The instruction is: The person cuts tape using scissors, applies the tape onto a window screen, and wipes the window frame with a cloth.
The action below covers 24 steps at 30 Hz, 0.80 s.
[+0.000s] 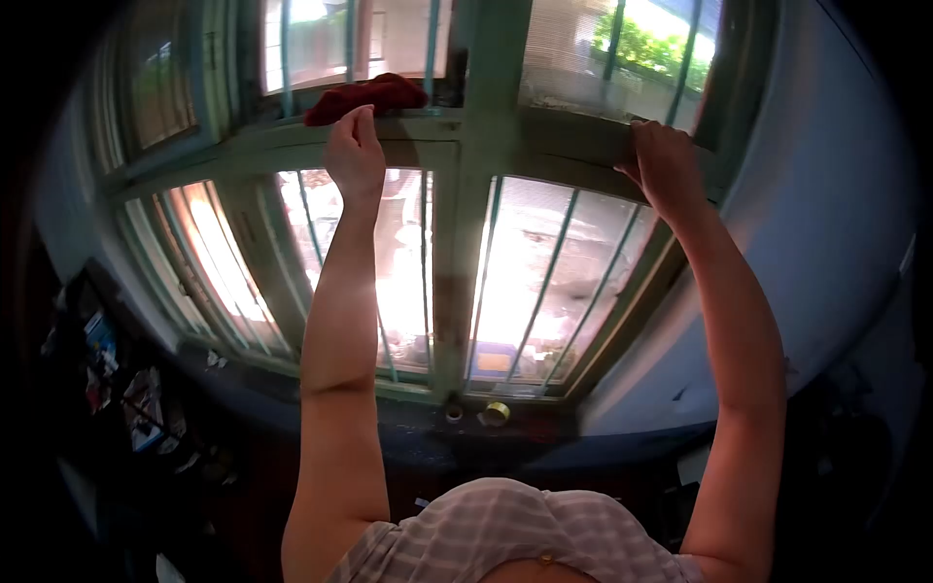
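Note:
My left hand [355,155] is raised to the window's middle crossbar, its fingers pinched together at the lower edge of a dark red cloth [367,98]. The cloth lies bunched along the crossbar, against the upper pane and bars. My right hand [666,167] is up at the right end of the green window frame [573,136], fingers curled over the wooden rail. Part of the grip there is hidden behind the hand.
Green vertical bars [550,287] run across the panes. A roll of yellowish tape [497,413] and a small round item [454,412] stand on the dark sill [389,420]. Cluttered objects [146,408] are at the left. A bluish wall [826,185] borders the window.

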Each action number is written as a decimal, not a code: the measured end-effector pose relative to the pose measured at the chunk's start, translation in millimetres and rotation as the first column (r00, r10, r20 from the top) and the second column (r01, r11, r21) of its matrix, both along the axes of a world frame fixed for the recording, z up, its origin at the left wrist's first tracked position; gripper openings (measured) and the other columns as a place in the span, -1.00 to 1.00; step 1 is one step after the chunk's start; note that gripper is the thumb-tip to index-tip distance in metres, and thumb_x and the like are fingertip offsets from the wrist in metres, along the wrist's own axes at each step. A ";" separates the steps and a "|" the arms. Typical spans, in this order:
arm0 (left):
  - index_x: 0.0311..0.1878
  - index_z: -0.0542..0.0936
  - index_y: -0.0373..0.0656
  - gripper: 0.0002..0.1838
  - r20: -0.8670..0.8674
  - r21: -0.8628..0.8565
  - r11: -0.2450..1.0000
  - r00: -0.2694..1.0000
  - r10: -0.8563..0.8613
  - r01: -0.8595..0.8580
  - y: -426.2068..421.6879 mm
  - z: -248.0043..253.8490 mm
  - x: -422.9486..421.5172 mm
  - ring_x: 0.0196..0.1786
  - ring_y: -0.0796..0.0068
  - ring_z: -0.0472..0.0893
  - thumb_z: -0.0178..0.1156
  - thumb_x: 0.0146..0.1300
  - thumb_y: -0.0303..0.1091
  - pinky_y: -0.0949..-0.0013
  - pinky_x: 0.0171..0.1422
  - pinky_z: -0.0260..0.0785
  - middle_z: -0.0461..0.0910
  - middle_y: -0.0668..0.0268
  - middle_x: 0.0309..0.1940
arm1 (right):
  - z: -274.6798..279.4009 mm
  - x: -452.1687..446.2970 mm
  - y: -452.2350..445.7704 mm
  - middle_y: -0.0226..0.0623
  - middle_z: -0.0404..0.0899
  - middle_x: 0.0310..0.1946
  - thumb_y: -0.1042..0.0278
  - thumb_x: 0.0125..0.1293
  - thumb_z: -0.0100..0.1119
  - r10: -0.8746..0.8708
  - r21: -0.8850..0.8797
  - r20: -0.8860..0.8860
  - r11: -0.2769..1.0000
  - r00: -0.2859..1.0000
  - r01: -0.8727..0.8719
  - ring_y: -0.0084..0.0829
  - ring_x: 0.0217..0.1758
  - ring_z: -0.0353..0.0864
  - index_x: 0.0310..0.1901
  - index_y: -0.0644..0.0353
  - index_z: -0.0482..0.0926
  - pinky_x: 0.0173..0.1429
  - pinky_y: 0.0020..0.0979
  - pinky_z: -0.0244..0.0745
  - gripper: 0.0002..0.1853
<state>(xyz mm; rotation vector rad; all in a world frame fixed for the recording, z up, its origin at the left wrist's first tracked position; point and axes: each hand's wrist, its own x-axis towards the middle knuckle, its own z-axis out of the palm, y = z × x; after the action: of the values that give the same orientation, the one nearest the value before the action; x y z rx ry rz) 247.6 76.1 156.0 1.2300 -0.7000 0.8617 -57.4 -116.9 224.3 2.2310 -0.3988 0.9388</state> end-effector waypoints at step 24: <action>0.31 0.10 -0.26 -0.11 0.671 0.506 0.697 0.739 0.052 -0.509 -73.0 5.7 -51.1 0.40 0.22 0.01 0.06 0.07 0.20 0.07 0.43 -0.22 0.02 0.12 0.35 | -36.0 53.1 -30.3 -0.08 0.35 0.05 -0.01 0.06 0.17 -0.108 0.102 0.312 0.992 0.944 0.079 -0.17 0.15 0.31 0.18 0.24 0.23 0.23 -0.19 0.13 -0.29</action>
<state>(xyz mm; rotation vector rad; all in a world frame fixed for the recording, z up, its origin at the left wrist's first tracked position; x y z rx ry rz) 196.5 3.1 161.8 1.7589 -1.4697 1.3962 -4.3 -147.3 188.3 2.1190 -0.6983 1.2542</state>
